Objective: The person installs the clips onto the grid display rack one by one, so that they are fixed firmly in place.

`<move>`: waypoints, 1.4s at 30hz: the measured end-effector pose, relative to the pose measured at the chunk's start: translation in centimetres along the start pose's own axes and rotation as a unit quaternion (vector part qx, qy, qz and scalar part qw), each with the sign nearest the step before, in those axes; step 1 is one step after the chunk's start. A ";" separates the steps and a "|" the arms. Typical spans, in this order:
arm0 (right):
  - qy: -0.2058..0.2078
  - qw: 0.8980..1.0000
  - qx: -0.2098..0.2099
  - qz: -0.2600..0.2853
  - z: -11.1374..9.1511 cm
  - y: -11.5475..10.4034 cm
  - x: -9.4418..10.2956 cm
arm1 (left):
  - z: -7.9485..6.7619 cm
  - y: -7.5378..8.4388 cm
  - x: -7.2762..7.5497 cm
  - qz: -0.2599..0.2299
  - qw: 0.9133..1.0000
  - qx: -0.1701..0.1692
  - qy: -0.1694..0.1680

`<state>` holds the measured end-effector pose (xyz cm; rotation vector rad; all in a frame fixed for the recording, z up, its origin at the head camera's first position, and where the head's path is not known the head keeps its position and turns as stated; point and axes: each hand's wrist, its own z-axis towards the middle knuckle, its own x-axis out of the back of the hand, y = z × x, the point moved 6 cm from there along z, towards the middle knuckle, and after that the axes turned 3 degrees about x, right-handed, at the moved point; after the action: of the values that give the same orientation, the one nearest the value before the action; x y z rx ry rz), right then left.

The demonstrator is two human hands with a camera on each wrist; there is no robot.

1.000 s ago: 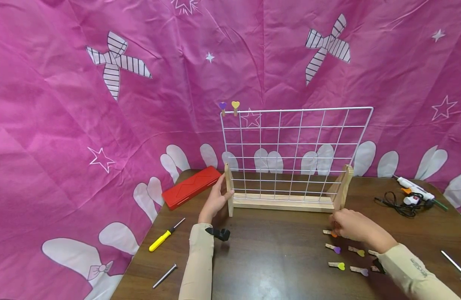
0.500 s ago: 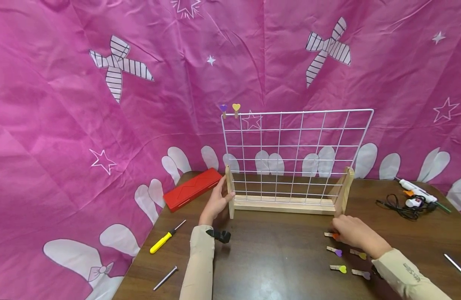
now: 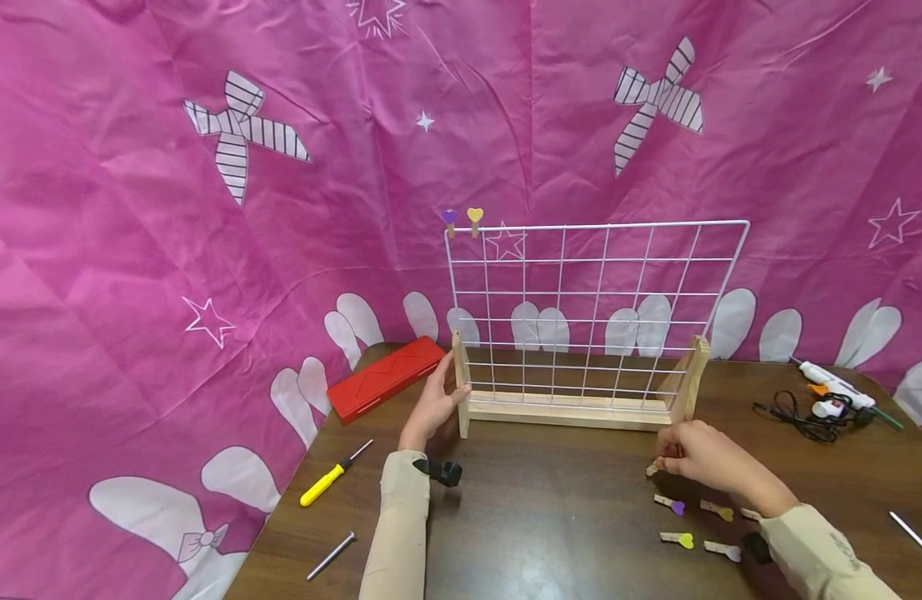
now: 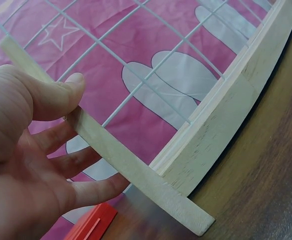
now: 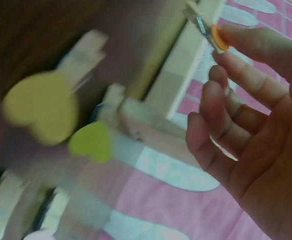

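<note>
In the head view, a white wire grid stands in a wooden base on the table. My left hand grips the stand's left wooden upright, thumb on one side and fingers on the other. Clipped to the grid's top left are a purple-heart clothespin and a yellow-heart one. My right hand pinches a small wooden clothespin by its orange heart, between thumb and index finger, near the stand's right foot. Its other fingers curl loosely.
More heart clothespins lie near my right wrist: purple, yellow, lime and lilac. A red case, yellow screwdriver and metal rod lie left. Far right are a glue gun and another rod.
My right hand has taken hold of the orange-heart clothespin that lay on the table and turned it at its spot. The left hand keeps its grip on the upright.
</note>
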<state>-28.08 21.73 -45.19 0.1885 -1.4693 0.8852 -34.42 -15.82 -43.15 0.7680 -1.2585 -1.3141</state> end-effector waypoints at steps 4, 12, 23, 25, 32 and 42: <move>0.046 0.998 0.042 0.031 0.7 -1.7 1.4 | 0.1 -0.1 0.0 -0.001 1.000 -0.002 0.000; 0.103 0.990 0.093 -0.012 2.7 -7.0 5.4 | -0.1 0.0 -0.1 0.001 1.000 0.001 -0.003; 0.123 0.974 0.152 -0.118 6.2 -13.9 12.1 | 0.1 0.2 -0.1 0.005 1.000 -0.011 -0.005; 0.119 0.970 0.158 -0.138 6.9 -15.0 13.3 | 0.1 0.3 -0.1 0.005 1.000 -0.010 -0.004; 0.111 0.961 0.153 -0.201 10.0 -19.0 17.9 | 0.2 0.6 -0.3 0.002 1.000 -0.014 -0.009; 0.116 0.952 0.123 -0.254 15.4 -22.9 22.2 | -0.3 0.3 0.0 0.012 1.000 -0.004 -0.004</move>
<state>-29.14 5.52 -13.71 0.6010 -1.0164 0.6370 -34.06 -15.84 -42.91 0.7399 -1.2633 -1.3029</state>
